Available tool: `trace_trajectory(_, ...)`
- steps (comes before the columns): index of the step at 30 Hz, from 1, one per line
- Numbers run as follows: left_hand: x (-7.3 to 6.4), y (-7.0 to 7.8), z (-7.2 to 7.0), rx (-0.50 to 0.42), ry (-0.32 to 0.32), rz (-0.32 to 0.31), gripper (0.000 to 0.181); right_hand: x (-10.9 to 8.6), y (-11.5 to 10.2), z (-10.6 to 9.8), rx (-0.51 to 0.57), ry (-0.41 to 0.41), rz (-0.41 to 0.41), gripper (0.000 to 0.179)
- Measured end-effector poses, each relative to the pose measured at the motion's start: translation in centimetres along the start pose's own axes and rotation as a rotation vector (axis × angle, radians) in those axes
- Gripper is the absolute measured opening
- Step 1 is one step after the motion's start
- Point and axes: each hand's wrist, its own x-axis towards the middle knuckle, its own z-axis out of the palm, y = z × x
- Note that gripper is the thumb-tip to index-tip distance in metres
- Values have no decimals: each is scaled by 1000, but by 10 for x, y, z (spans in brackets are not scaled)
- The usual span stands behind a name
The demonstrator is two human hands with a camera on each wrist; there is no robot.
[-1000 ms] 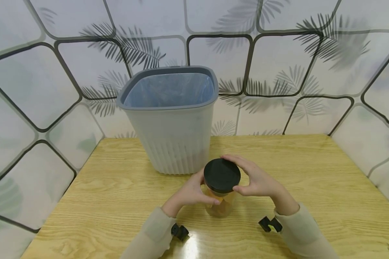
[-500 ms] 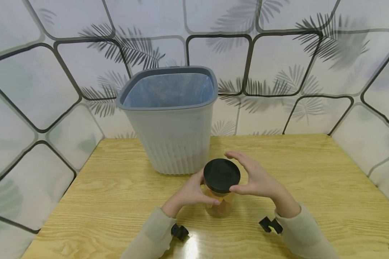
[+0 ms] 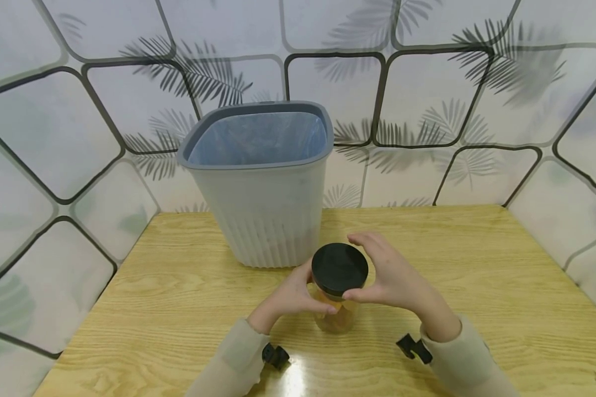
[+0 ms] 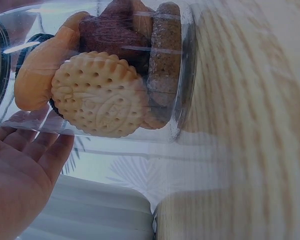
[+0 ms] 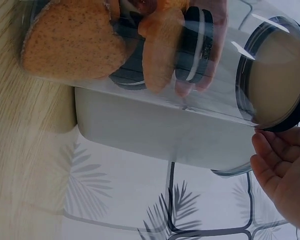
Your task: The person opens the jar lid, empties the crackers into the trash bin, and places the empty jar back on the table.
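A clear jar [image 3: 339, 324] with a black lid [image 3: 340, 268] stands upright on the wooden table. Biscuits fill part of it: a round pricked biscuit [image 4: 97, 95] faces the left wrist camera, and a dark sandwich cookie [image 5: 194, 46] with white cream shows in the right wrist view. My left hand [image 3: 290, 291] grips the jar's body from the left, thumb in front. At the right, my right hand [image 3: 397, 278] spans the lid, its thumb on the near rim. Its fingertips [image 5: 260, 142] are right at the lid's edge in the right wrist view.
Close behind the jar stands a tall pale bin [image 3: 265, 220] with a grey rim and a blue liner. The wooden table [image 3: 144, 309] ends at a patterned wall covering [image 3: 427, 99] at the back and sides.
My right thumb has slid left along the lid's near rim, while the fingers have shifted right and slightly off the far rim. The left hand and jar have stayed in place.
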Motion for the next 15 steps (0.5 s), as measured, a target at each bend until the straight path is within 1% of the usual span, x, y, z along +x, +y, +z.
trace_trajectory(6,0,-1,0,-3,-1,1,87,0,-2,1,-23,-1,13,89)
trace_trajectory(15,0,-2,0,5,2,18,88,0,-2,2,-16,-22,21,87)
